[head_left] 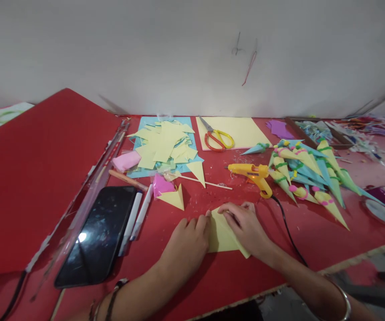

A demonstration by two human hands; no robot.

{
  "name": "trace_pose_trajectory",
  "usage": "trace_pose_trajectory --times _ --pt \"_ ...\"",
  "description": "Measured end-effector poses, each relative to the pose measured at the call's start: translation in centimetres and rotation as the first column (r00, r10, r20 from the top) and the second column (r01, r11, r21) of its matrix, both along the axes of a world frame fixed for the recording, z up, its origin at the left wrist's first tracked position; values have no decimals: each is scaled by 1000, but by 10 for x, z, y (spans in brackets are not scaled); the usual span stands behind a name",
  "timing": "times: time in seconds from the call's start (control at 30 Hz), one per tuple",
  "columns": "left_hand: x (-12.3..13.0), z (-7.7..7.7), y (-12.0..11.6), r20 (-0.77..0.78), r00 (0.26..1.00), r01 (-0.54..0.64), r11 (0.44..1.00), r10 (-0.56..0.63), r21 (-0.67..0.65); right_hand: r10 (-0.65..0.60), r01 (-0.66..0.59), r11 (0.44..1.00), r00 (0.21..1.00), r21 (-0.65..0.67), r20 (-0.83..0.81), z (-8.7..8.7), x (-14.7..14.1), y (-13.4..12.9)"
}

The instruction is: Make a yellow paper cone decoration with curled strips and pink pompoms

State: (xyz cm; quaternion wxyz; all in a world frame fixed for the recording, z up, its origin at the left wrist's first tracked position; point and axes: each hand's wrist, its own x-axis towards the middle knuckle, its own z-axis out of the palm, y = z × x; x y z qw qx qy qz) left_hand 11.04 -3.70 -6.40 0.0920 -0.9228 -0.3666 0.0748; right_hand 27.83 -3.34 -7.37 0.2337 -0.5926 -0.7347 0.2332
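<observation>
A pale yellow sheet of paper [219,236] lies on the red tabletop at the front middle, its right part folded over at a slant. My left hand [189,236] is closed on the sheet's left edge, fingers curled and fingertips near the top. My right hand [246,225] grips the slanted fold near its upper end, with the thumb side partly hidden. Beyond my left hand are a folded yellow paper cone [174,198] and a bright pink packet [161,185]. A yellow glue gun [252,173] lies beyond my right hand.
Yellow paper pieces [165,140] are heaped on blue paper. Scissors [217,136] rest on yellow sheets. Decorated paper cones [306,167] pile up at right. A black phone [97,236] and white markers [141,211] lie left. The glue gun's cord [284,223] runs by my right arm.
</observation>
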Motion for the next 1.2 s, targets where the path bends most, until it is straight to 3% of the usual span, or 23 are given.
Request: trace_pose_trajectory --times 0.23,0.47,0.83,1.07,1.2 --pt "4 2 -2 -42 999 3 999 -2 32 -47 45 998 998 51 43 -2 5 -2" --pt "4 0 -4 -9 1000 -8 998 9 64 -37 39 999 997 -27 71 2 9 -9" --pt "4 1 -4 -9 1000 0 996 1 84 -87 81 996 983 43 161 -3 19 -14" --pt "5 -1 -4 -2 1000 -1 997 1 78 -80 85 993 994 -77 69 5 26 -26" --pt "5 0 -4 -15 1000 -2 998 3 61 -74 85 992 990 -95 121 4 28 -34"
